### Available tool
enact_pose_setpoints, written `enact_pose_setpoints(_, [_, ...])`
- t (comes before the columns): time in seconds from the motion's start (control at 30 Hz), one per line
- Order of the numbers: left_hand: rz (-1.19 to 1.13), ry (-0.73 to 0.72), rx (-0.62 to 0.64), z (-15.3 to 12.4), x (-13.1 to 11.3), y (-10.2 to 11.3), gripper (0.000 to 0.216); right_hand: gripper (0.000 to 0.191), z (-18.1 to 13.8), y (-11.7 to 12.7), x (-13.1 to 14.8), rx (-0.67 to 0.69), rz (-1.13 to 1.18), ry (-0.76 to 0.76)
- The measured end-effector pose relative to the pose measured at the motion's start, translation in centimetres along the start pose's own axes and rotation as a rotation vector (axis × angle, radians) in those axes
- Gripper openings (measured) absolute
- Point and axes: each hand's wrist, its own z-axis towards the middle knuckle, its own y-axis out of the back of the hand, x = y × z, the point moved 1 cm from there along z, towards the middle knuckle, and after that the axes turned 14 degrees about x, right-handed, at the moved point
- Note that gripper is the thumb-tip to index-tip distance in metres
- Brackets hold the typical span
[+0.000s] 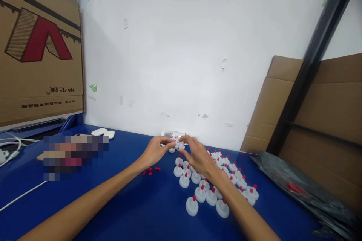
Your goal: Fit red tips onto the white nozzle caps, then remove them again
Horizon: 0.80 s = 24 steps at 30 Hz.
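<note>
Both of my hands meet over the blue table, holding a small white plastic nozzle cap [179, 145]. My left hand [158, 150] pinches it from the left between thumb and fingers. From the right, my right hand [198, 156] has its fingers closed around the same cap, hiding part of it. Several loose red tips [150, 171] lie below my left hand. Under and beside my right hand and forearm stand many white nozzle caps [192, 206] with red tips on top. Another white cap [172, 150] shows just behind the fingers.
A clear bottle [169, 134] lies against the white wall. To the left are white cables [22, 197], a white earphone case [109, 134] and a blurred-out patch. A printed cardboard box [42, 79] stands at left; grey plastic bags [308, 192] and cardboard [260, 109] at right.
</note>
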Motion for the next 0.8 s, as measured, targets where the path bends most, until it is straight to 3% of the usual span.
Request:
enact_pose_setpoints(0.2, [0.054,-0.053,0.137,-0.2,-0.8,0.4,0.041,0.023,0.0,0.2,0.8,0.011,-0.033,0.032])
enact_pose_setpoints(0.6, [0.094,-0.073,0.209,-0.2,-0.3,0.3,0.04,0.029,0.2,-0.3,1.9,0.031,-0.16,0.093])
enact_pose_setpoints(0.8, [0.148,-0.005,0.349,0.2,0.3,2.3,0.023,0.015,0.3,-0.5,2.2,0.15,-0.324,0.059])
